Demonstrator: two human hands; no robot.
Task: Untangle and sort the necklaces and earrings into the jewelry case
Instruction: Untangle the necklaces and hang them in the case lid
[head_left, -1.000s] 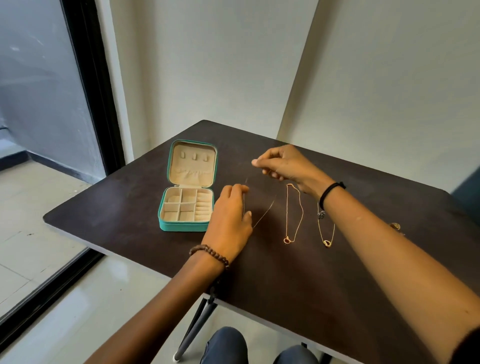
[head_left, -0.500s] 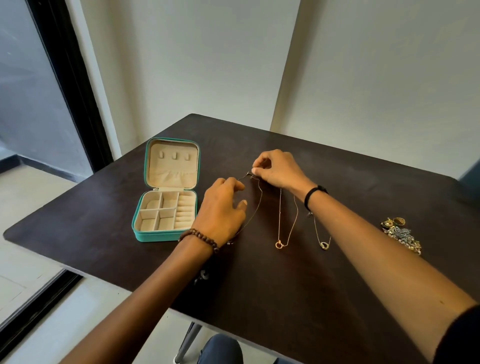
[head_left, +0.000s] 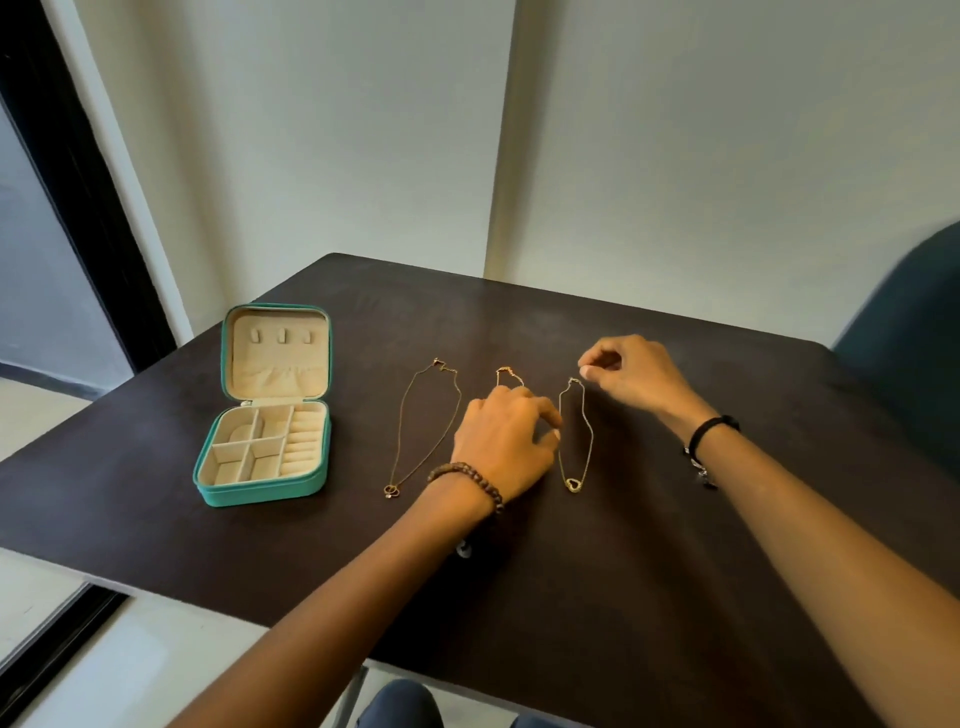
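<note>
- Thin dark chain necklace (head_left: 415, 431), held before, now lies beside the open teal jewelry case (head_left: 260, 467): untangling seems done.
- Left hand (head_left: 501, 441) and right hand (head_left: 634, 376) curl beyond it; grip unclear.

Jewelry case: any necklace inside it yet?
No, the jewelry case compartments show only bare beige lining, and the nearest necklace lies on the table to its right.

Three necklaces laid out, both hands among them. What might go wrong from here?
1. The left hand covers most of the middle necklace; sliding off may drag it onto the right necklace close beside it, re-tangling them.
2. The right hand is at the right necklace's clasp; lifting by that end may swing the chain over its neighbour.
</note>
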